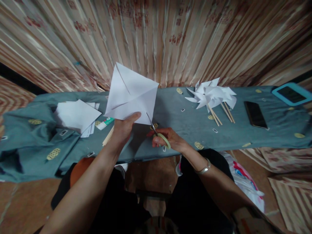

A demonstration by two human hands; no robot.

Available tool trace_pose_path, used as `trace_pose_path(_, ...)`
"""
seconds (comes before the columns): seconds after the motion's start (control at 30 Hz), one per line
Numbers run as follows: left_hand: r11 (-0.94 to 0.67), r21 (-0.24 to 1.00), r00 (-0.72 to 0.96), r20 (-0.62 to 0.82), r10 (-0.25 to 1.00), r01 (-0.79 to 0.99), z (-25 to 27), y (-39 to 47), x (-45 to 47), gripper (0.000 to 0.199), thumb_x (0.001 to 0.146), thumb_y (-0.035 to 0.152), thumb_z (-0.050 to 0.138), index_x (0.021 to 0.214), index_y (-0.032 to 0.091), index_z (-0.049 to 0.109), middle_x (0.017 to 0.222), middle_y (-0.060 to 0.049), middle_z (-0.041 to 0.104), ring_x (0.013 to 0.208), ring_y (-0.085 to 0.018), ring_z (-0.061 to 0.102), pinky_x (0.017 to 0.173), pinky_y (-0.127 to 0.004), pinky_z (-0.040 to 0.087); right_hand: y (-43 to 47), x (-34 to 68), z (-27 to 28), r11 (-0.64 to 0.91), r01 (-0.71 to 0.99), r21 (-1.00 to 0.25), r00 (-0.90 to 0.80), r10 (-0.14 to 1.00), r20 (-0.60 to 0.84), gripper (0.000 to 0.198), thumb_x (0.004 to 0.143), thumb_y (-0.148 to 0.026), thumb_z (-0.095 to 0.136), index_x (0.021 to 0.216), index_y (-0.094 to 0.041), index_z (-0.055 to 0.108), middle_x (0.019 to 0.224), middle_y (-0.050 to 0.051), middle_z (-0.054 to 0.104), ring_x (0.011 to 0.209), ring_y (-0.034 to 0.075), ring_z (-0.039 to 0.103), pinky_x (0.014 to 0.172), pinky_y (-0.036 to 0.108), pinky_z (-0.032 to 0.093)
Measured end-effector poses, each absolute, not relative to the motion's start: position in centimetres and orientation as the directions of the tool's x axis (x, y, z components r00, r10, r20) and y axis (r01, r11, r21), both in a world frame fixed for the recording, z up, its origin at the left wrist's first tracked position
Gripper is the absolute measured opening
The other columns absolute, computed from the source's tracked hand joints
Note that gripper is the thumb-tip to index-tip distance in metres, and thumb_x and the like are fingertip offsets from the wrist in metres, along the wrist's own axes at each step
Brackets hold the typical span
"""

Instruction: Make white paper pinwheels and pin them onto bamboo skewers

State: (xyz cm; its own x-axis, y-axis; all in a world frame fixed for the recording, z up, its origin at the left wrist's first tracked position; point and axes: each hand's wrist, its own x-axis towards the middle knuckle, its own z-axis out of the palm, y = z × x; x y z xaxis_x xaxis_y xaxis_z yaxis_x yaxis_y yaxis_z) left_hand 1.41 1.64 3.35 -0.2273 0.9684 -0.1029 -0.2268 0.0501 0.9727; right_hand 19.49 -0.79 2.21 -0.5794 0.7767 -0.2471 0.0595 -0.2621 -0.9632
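Observation:
A white square of paper (136, 81) is held up above the table, pinched at its lower edge by my left hand (125, 128), thumb on top. Slits run inward from its upper left and lower left corners, and fold lines cross it. My right hand (168, 138) grips a pair of scissors (163, 139) with pale green handles. The blades lie at the paper's lower right corner and point toward its middle. Under my left hand, a glue stick (105, 123) with a green label and some thin wooden sticks (108, 136) lie on the cloth, partly hidden.
A stack of white paper squares (76, 115) lies at the left on the grey-green tablecloth (175, 113). To the right are several paper pinwheels (211, 93) on sticks, a black phone (255, 114) and a blue-framed tablet-like object (292, 94). A pleated curtain (156, 39) hangs behind.

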Motion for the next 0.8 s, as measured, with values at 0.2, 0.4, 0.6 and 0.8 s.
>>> trace_pose_path(0.2,-0.046,0.958,-0.298,-0.043,0.954,-0.285,3.3,1.7,1.5,0.041,0.054,0.025,0.082,0.093,0.022,0.070,0.074,0.001,0.072,0.094,-0.026,0.068,0.097,-0.042,0.051,-0.7,19.4,1.9,-0.284,0.054,-0.957,-0.577,0.774,-0.262,0.062,0.060,-0.065,0.080,0.091,-0.013,0.070,0.062,0.000,0.065,0.056,0.011,0.057,0.056,0.024,0.048)
trace_pose_path(0.4,-0.060,0.954,-0.320,-0.039,0.947,-0.293,2.8,1.9,1.3,0.044,0.053,0.026,0.083,0.095,0.023,0.070,0.083,0.000,0.075,0.093,-0.027,0.069,0.093,-0.040,0.054,-0.6,19.3,1.2,-0.319,0.041,-0.947,-0.588,0.758,-0.281,0.059,0.057,-0.061,0.084,0.092,-0.014,0.071,0.061,-0.002,0.064,0.054,0.010,0.057,0.053,0.022,0.047)
trace_pose_path(0.6,-0.065,0.954,-0.311,-0.031,0.950,-0.293,2.4,1.9,1.1,0.043,0.055,0.029,0.084,0.094,0.021,0.069,0.085,-0.002,0.075,0.094,-0.028,0.069,0.088,-0.039,0.056,-0.5,19.3,1.0,-0.331,0.047,-0.942,-0.581,0.758,-0.296,0.058,0.059,-0.059,0.084,0.094,-0.015,0.072,0.060,-0.002,0.064,0.055,0.010,0.059,0.052,0.022,0.048)
trace_pose_path(0.8,-0.087,0.941,-0.310,-0.020,0.951,-0.326,2.6,1.8,1.1,0.041,0.057,0.025,0.083,0.095,0.020,0.068,0.082,-0.001,0.073,0.088,-0.023,0.069,0.088,-0.038,0.055,-0.5,19.1,0.9,-0.369,0.034,-0.929,-0.561,0.762,-0.323,0.059,0.052,-0.057,0.087,0.091,-0.015,0.073,0.057,-0.004,0.063,0.051,0.008,0.056,0.049,0.020,0.046)
